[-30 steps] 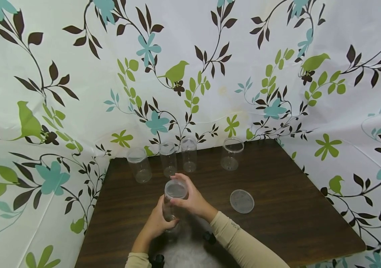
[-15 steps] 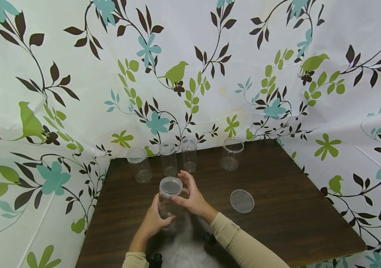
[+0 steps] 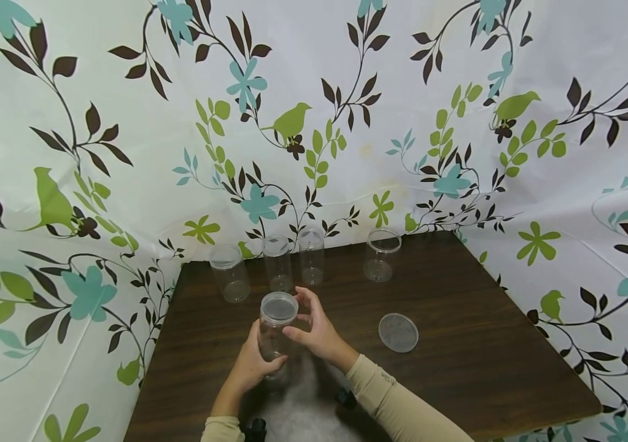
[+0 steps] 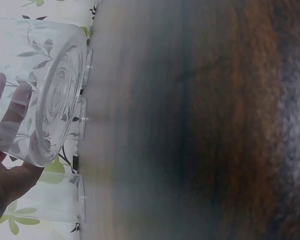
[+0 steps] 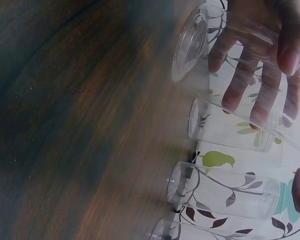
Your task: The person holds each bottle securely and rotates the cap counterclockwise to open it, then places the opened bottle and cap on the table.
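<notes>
Jar (image 3: 272, 333) has been drawn away from the loosely spread right hand (image 3: 320, 334). Support is seemingly left to the left hand (image 3: 250, 363), curled around it.

A left hand (image 3: 251, 361) grips a lidded clear jar (image 3: 272, 336) from seven o'clock, while the right hand (image 3: 319, 336) is close by at three, thumb near its rim. With that jar as the dial's centre, a broad jar (image 3: 230, 275) stands on the dark table (image 3: 468, 331) at half past ten, a slim jar (image 3: 278, 267) at twelve, a second slim jar (image 3: 312, 261) at one, a ring-rimmed jar (image 3: 378, 269) at two, and a round lid (image 3: 399, 333) lies flat at three
</notes>
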A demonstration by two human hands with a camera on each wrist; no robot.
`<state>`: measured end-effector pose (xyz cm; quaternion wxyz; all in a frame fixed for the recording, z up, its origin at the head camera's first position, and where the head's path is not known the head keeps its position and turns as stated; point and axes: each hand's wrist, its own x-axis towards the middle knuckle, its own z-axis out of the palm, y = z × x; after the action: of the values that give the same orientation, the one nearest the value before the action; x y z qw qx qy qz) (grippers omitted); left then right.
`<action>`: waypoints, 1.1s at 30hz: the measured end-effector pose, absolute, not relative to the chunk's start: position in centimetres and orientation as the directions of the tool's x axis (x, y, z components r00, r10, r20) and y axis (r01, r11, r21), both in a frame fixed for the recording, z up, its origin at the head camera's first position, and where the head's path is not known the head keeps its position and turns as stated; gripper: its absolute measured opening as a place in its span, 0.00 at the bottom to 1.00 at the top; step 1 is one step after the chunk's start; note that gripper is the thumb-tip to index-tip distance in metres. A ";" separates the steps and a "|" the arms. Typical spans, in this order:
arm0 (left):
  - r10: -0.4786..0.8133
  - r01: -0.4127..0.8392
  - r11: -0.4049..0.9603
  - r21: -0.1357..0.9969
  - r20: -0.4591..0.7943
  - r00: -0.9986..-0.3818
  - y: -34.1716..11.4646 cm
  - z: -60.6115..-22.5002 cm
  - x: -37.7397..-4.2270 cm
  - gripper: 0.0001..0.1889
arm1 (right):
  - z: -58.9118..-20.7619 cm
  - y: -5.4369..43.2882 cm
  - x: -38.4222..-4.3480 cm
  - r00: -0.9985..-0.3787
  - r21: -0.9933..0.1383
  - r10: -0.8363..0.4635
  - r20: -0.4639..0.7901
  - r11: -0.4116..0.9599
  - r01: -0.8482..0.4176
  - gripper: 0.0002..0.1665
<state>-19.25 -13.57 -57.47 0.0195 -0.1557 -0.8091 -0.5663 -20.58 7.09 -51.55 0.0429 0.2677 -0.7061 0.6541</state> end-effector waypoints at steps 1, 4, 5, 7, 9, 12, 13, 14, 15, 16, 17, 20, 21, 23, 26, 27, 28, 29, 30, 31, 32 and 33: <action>0.231 0.275 0.312 0.910 0.208 -0.950 -13.6 -57.5 -19.2 0.53 | -51.5 7.1 -20.5 -0.852 -0.901 -0.324 0.410 0.004 -0.435 0.52; 0.233 0.281 0.324 0.904 0.212 -0.949 -13.5 -57.5 -19.1 0.53 | -51.4 7.1 -20.4 -0.849 -0.900 -0.335 0.408 0.008 -0.436 0.52; 0.232 0.287 0.330 0.899 0.217 -0.948 -13.4 -57.5 -19.1 0.53 | -51.4 7.0 -20.4 -0.848 -0.900 -0.340 0.407 0.007 -0.435 0.52; 0.244 0.303 0.337 0.891 0.228 -0.943 -13.2 -57.5 -19.0 0.52 | -51.3 7.0 -20.3 -0.847 -0.904 -0.352 0.398 0.004 -0.427 0.51; 0.263 0.321 0.339 0.884 0.239 -0.935 -13.1 -57.4 -19.0 0.53 | -51.2 7.0 -20.3 -0.843 -0.904 -0.366 0.394 0.012 -0.427 0.51; 0.305 0.337 0.323 0.885 0.240 -0.922 -12.7 -57.4 -18.8 0.53 | -51.1 7.0 -20.4 -0.833 -0.898 -0.380 0.402 0.015 -0.440 0.51; 0.315 0.341 0.322 0.883 0.240 -0.918 -12.7 -57.3 -18.7 0.53 | -51.0 6.9 -20.4 -0.828 -0.893 -0.384 0.409 0.017 -0.449 0.51; 0.321 0.334 0.320 0.887 0.230 -0.919 -12.6 -57.3 -18.6 0.54 | -51.0 6.9 -20.4 -0.823 -0.889 -0.386 0.416 0.019 -0.458 0.50; 0.327 0.321 0.316 0.893 0.215 -0.920 -12.5 -57.2 -18.5 0.54 | -50.8 6.9 -20.4 -0.820 -0.887 -0.389 0.420 0.014 -0.461 0.50; 0.329 0.315 0.316 0.895 0.208 -0.921 -12.5 -57.2 -18.4 0.54 | -50.5 6.9 -20.3 -0.815 -0.884 -0.392 0.427 0.008 -0.467 0.50; 0.329 0.309 0.316 0.897 0.202 -0.923 -12.5 -57.1 -18.4 0.53 | -50.1 7.0 -20.1 -0.814 -0.883 -0.394 0.428 0.009 -0.469 0.50; 0.331 0.300 0.304 0.904 0.195 -0.923 -12.5 -57.1 -18.3 0.53 | -48.8 7.1 -19.5 -0.815 -0.887 -0.400 0.420 0.009 -0.462 0.49; 0.331 0.305 0.302 0.903 0.200 -0.922 -12.5 -57.2 -18.3 0.53 | -48.3 7.1 -19.3 -0.817 -0.889 -0.399 0.416 0.012 -0.458 0.49; 0.329 0.320 0.293 0.901 0.219 -0.919 -12.5 -57.2 -18.4 0.53 | -47.8 7.1 -19.0 -0.824 -0.893 -0.393 0.407 0.020 -0.451 0.50; 0.310 0.351 0.288 0.891 0.260 -0.915 -12.7 -57.4 -18.6 0.52 | -47.4 7.1 -18.6 -0.845 -0.904 -0.369 0.387 0.031 -0.427 0.52; 0.300 0.351 0.286 0.891 0.265 -0.917 -12.8 -57.4 -18.7 0.52 | -47.3 7.1 -18.5 -0.851 -0.907 -0.361 0.381 0.033 -0.420 0.52; 0.288 0.355 0.285 0.890 0.273 -0.918 -12.8 -57.4 -18.8 0.51 | -47.4 7.1 -18.5 -0.856 -0.908 -0.351 0.380 0.037 -0.418 0.53; 0.277 0.359 0.285 0.889 0.282 -0.919 -12.9 -57.4 -18.8 0.51 | -47.4 7.1 -18.4 -0.859 -0.907 -0.342 0.381 0.040 -0.418 0.53; 0.268 0.362 0.284 0.888 0.289 -0.919 -13.0 -57.4 -18.8 0.51 | -47.5 7.1 -18.4 -0.861 -0.908 -0.337 0.381 0.041 -0.418 0.52; 0.261 0.357 0.282 0.891 0.286 -0.922 -13.1 -57.4 -18.9 0.51 | -47.8 7.1 -18.5 -0.862 -0.907 -0.334 0.381 0.044 -0.418 0.52; 0.253 0.350 0.282 0.893 0.283 -0.925 -13.2 -57.4 -18.9 0.51 | -48.2 7.0 -18.7 -0.862 -0.907 -0.332 0.382 0.045 -0.419 0.51; 0.248 0.350 0.283 0.893 0.284 -0.926 -13.2 -57.4 -18.9 0.51 | -48.7 7.0 -19.0 -0.861 -0.905 -0.329 0.387 0.044 -0.424 0.51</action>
<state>-18.94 -13.25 -57.42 0.0448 -0.1870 -0.7996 -0.5689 -18.99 6.96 -48.75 0.0370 0.2608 -0.7215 0.6404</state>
